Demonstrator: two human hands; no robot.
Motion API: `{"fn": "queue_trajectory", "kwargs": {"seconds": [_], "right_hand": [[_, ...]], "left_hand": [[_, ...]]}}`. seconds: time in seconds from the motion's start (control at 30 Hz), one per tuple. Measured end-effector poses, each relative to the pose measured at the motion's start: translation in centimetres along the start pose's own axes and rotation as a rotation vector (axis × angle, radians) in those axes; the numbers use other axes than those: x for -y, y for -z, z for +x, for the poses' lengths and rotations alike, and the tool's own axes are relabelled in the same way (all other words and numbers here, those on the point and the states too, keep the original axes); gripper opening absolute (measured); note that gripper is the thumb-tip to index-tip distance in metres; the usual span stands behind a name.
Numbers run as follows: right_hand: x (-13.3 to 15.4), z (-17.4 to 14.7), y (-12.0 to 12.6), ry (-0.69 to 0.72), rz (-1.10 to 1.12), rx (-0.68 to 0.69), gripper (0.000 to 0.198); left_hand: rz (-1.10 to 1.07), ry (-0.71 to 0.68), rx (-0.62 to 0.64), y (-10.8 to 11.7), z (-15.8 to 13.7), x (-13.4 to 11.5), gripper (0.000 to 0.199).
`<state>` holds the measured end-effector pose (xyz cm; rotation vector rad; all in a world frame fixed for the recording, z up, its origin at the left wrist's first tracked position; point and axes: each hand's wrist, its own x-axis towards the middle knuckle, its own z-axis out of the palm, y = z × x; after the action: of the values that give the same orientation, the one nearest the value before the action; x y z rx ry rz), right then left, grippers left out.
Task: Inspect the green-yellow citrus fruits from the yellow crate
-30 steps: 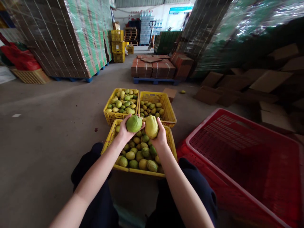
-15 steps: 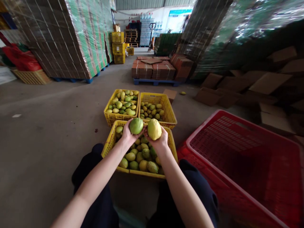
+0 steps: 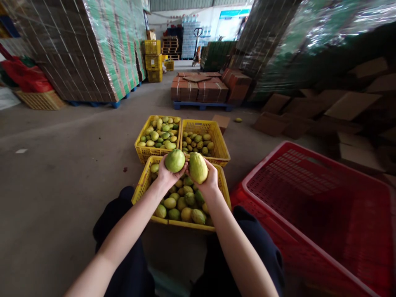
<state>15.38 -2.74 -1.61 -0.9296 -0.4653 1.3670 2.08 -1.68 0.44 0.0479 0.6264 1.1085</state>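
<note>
My left hand (image 3: 167,176) is wrapped round a smooth, rounded green fruit (image 3: 175,161). Beside it, my right hand (image 3: 210,176) grips a longer, ribbed yellow-green fruit (image 3: 198,168). I cannot name their kind for certain. Both fruits are held close together above the near yellow crate (image 3: 181,224), which contains many green and yellow fruits (image 3: 186,202). The hands and forearms hide part of that crate. My fingers are partly hidden behind the fruits.
Behind stand a fuller yellow crate (image 3: 145,153) and a less full yellow crate (image 3: 221,144). A large red crate (image 3: 278,150) is at the right. Flattened cartons (image 3: 199,91) lie on a blue pallet (image 3: 201,106). A loose fruit (image 3: 238,120) rests on the floor.
Both hands have risen slightly and shifted a little left with the fruits. The green fruit has turned, and the yellow-green one is now tilted, showing another side.
</note>
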Motion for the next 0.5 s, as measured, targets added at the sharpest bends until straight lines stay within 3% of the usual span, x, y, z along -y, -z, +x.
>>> {"fn": "queue_trajectory", "kwargs": {"seconds": [0.1,0.23,0.5], "right_hand": [[0.5,0.0,-0.1,-0.229,0.255,0.019,0.013],[0.8,0.0,-0.4,-0.215,0.45,-0.003,0.023],[-0.4,0.2,-0.5,-0.204,0.501,-0.026,0.029]], "left_hand": [[-0.059,-0.054,0.086,0.0,-0.2,-0.2,0.04],[-0.128,-0.091,0.11,0.1,0.0,-0.2,0.039],[-0.34,-0.13,0.052,1.1,1.0,0.4,0.036]]}}
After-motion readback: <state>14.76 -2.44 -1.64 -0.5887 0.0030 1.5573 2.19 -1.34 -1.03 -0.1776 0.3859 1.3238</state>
